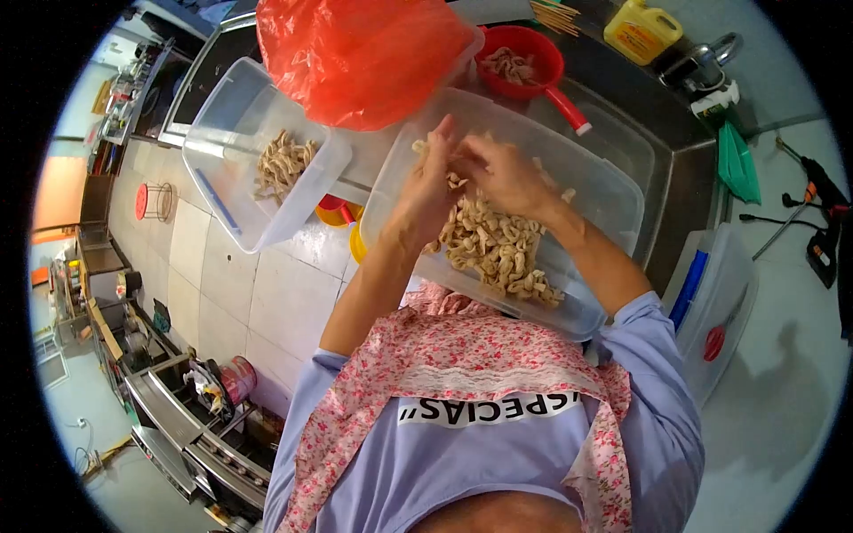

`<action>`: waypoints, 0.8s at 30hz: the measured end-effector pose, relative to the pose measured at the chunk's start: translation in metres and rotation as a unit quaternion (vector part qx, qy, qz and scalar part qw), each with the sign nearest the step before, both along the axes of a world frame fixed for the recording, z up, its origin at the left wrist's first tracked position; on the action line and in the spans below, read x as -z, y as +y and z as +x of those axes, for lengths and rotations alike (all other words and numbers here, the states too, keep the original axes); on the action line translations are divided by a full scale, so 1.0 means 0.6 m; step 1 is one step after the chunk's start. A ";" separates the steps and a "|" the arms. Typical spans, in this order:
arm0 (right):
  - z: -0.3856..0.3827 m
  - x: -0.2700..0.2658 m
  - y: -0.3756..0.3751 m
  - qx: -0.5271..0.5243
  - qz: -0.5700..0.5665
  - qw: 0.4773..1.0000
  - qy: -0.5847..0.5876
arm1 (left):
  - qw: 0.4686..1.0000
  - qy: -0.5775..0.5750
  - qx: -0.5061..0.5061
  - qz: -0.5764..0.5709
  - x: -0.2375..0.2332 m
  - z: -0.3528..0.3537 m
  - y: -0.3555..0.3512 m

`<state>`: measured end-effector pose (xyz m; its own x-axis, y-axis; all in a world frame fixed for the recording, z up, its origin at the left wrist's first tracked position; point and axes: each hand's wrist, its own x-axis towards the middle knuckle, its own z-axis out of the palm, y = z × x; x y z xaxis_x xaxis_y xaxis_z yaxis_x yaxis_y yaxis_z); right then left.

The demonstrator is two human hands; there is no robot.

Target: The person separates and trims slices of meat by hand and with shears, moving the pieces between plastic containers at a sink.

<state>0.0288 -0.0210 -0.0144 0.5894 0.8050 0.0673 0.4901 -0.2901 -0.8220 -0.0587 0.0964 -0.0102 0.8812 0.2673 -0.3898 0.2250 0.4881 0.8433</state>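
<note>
My left hand (433,173) is raised over a clear plastic tub (613,200), with one digit pointing up. A beige curled meat piece (456,181), like a bit of intestine, shows against its palm side. My right hand (508,175) meets it from the right, fingers bent and pinched together at the left hand. Whatever sits between those fingertips is hidden. Below both hands lies a heap of the same beige pieces (498,244), filling the near middle of the tub.
Left stands a second clear tub (209,169) holding more pieces (284,166). A red plastic bag (364,58) bulges behind. Beyond are a red handled strainer (555,67) with pieces inside, thin wooden sticks (555,16) and a yellow jug (641,34). A lidded bin (724,302) stands right.
</note>
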 end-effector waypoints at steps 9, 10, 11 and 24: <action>0.021 0.024 -0.110 -0.001 -0.070 0.992 0.106 | 0.976 -0.164 -0.022 -0.145 0.012 0.025 0.000; 0.022 0.040 -0.123 0.003 -0.034 0.997 0.075 | 0.959 -0.192 -0.025 -0.208 0.005 0.028 0.001; 0.021 0.060 -0.136 0.008 0.002 0.999 0.045 | 0.968 -0.126 -0.068 -0.206 -0.005 0.031 -0.007; 0.038 0.015 -0.240 0.364 0.439 0.720 0.396 | 0.847 -0.320 0.198 0.374 0.093 0.146 -0.229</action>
